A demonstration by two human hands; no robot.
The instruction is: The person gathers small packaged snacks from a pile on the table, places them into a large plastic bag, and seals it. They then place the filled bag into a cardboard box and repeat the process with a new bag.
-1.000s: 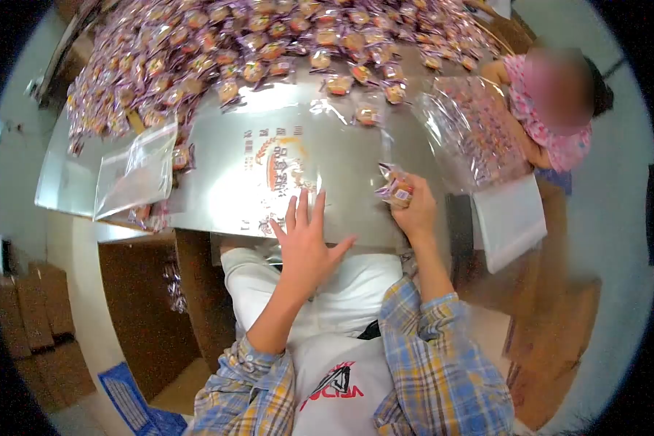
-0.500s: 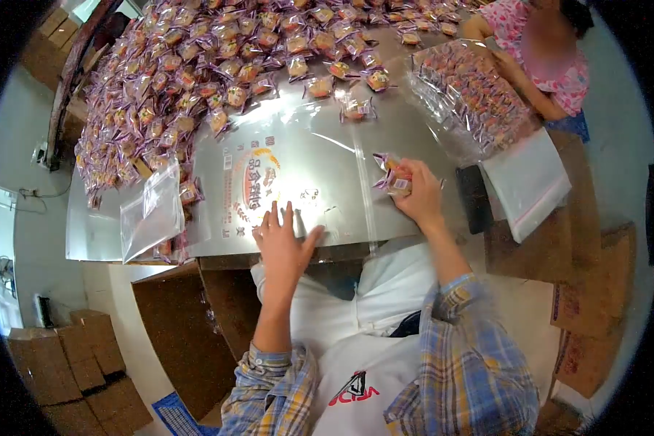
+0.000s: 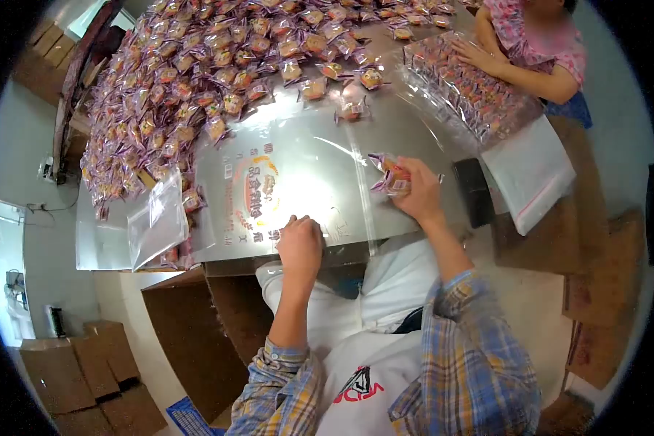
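My right hand (image 3: 418, 190) is closed around a small wrapped cake (image 3: 395, 179) in clear and purple film, held above the right part of the metal table. A clear printed plastic bag (image 3: 253, 190) with red and yellow lettering lies flat on the tabletop. At its near edge, my left hand (image 3: 300, 243) has its fingers curled in on the film; the fingertips are partly hidden. A single wrapped cake (image 3: 352, 106) lies beyond the bag, apart from both hands.
A large heap of wrapped cakes (image 3: 218, 73) covers the far and left table. Clear bags (image 3: 158, 221) lie left, more bags (image 3: 534, 174) right beside a black object (image 3: 473, 192). A co-worker's hand (image 3: 479, 57) rests on a filled bag (image 3: 479, 94). Cardboard boxes (image 3: 189, 320) stand below.
My left hand has gone from spread fingers flat on the bag to curled fingers nearer the table edge. My right hand still holds the cake. The co-worker's hand has moved onto the filled bag.
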